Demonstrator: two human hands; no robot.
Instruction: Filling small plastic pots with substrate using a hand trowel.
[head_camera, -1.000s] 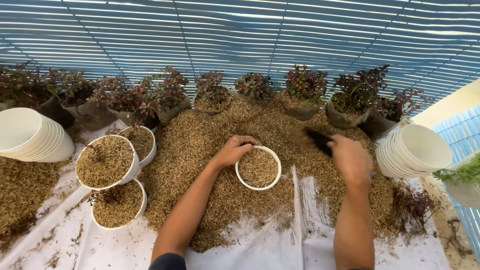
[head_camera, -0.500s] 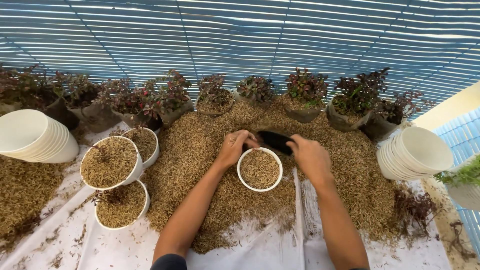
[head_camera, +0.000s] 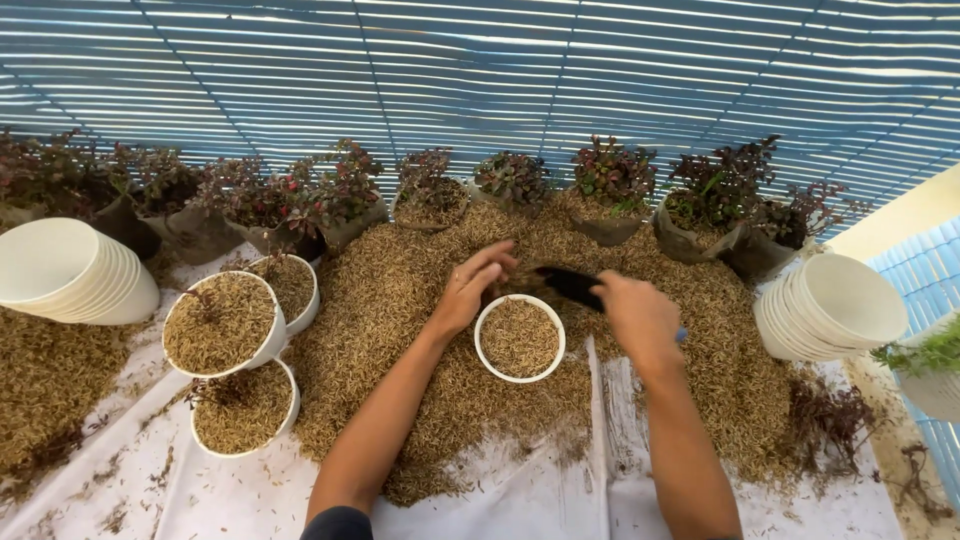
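We see the left hand with fingers spread apart, resting at the far-left rim of a white pot filled with husk. The right hand is closed around a dark scoop, whose blade tilts over the pot's far rim. The pot sits just below and between both hands, sunk in the husk heap on a white sheet.
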